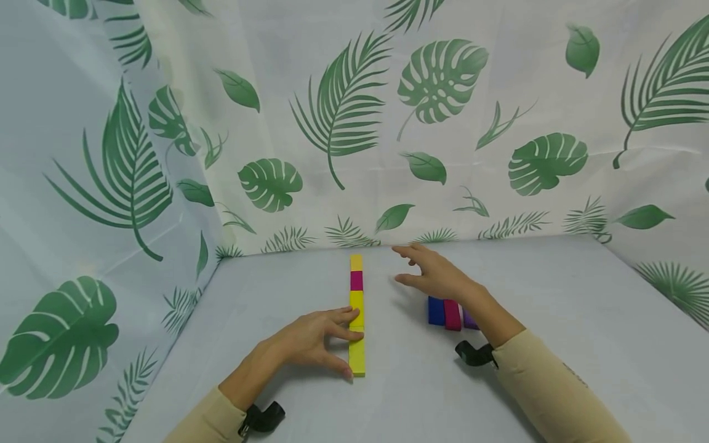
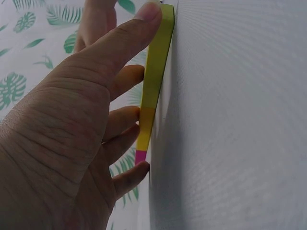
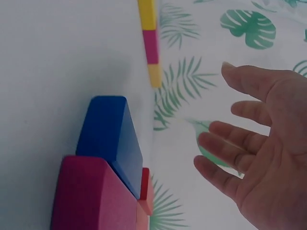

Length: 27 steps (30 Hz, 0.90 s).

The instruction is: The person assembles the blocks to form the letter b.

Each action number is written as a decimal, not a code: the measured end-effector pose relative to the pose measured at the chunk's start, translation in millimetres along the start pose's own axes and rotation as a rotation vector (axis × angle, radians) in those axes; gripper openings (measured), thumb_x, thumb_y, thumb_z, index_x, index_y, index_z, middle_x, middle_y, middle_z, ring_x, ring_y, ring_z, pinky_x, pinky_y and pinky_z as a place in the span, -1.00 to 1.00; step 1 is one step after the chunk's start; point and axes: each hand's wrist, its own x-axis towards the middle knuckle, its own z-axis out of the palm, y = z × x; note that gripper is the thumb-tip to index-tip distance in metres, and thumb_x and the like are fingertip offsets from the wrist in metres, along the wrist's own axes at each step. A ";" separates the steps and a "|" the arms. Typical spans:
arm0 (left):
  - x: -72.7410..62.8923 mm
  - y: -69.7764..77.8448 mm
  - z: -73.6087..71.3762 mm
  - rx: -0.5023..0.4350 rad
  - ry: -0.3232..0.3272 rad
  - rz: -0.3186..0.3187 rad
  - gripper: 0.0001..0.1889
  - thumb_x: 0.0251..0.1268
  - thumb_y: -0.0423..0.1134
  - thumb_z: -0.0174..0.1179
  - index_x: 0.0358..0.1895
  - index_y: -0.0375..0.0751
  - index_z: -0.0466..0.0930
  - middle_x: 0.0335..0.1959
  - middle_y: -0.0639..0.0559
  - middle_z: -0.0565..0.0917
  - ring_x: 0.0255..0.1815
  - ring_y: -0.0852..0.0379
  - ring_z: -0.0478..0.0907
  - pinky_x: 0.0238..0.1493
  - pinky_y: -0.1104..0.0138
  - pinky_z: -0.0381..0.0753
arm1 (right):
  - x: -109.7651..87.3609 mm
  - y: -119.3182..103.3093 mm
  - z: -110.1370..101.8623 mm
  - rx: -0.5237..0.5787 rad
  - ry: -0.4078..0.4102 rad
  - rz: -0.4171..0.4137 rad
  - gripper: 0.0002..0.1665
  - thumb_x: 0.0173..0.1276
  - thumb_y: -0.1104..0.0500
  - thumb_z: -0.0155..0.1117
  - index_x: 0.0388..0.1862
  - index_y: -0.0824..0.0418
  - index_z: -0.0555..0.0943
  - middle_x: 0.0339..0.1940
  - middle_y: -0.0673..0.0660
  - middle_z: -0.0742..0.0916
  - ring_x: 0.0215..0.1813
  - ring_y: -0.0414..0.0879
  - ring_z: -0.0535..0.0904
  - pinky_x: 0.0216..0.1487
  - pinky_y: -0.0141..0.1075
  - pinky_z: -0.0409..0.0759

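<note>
A straight row of yellow blocks (image 1: 357, 360) with one magenta block (image 1: 357, 280) among them runs away from me along the table. My left hand (image 1: 307, 335) lies along the row's left side, its spread fingers and thumb touching the blocks. In the left wrist view, the thumb rests at the near end of a yellow-green block (image 2: 158, 72). My right hand (image 1: 440, 274) hovers right of the row's far part, fingers extended and holding nothing. Below it lies a group with a blue block (image 3: 108, 129), a magenta-red block (image 3: 81, 191) and a purple block (image 1: 470, 319), partly hidden by the forearm.
A red block (image 3: 145, 187) shows behind the blue one in the right wrist view. The pale table (image 1: 277, 277) meets a leaf-printed cloth (image 1: 365, 203) at the back, and the cloth continues along both sides. A black wrist camera (image 1: 473, 354) sticks out under the right sleeve.
</note>
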 end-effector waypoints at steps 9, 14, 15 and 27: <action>-0.3 -1.5 1.8 0.010 0.014 0.010 -0.19 -0.07 0.43 0.49 0.35 0.32 0.61 0.62 0.18 0.33 0.69 0.20 0.14 0.61 0.01 0.30 | -4.3 13.1 -12.8 0.036 -0.081 0.024 -0.19 0.47 -0.05 0.40 0.61 0.06 0.36 0.42 0.21 0.60 0.34 0.16 0.56 0.25 0.11 0.65; -0.9 -1.6 2.1 0.007 0.020 0.013 -0.19 -0.08 0.43 0.49 0.35 0.32 0.61 0.62 0.18 0.32 0.69 0.20 0.13 0.61 0.01 0.29 | -7.3 18.3 -20.1 0.058 -0.115 0.030 -0.18 0.43 -0.04 0.43 0.59 0.12 0.39 0.41 0.24 0.60 0.35 0.19 0.55 0.29 0.12 0.63; -0.9 -1.9 2.3 0.009 0.022 0.014 -0.19 -0.07 0.44 0.49 0.35 0.32 0.61 0.62 0.18 0.32 0.69 0.20 0.13 0.61 0.01 0.29 | -8.2 18.8 -22.0 0.061 -0.129 0.022 -0.18 0.42 -0.03 0.44 0.58 0.15 0.40 0.40 0.26 0.61 0.35 0.22 0.55 0.29 0.13 0.62; -1.3 1.7 -0.5 -0.005 0.009 0.002 -0.20 -0.06 0.39 0.52 0.35 0.31 0.61 0.62 0.17 0.32 0.69 0.17 0.14 0.60 -0.02 0.29 | -18.1 26.6 -34.4 0.035 -0.328 0.075 -0.12 0.22 0.01 0.61 0.49 0.16 0.49 0.26 0.25 0.67 0.26 0.15 0.53 0.09 -0.03 0.69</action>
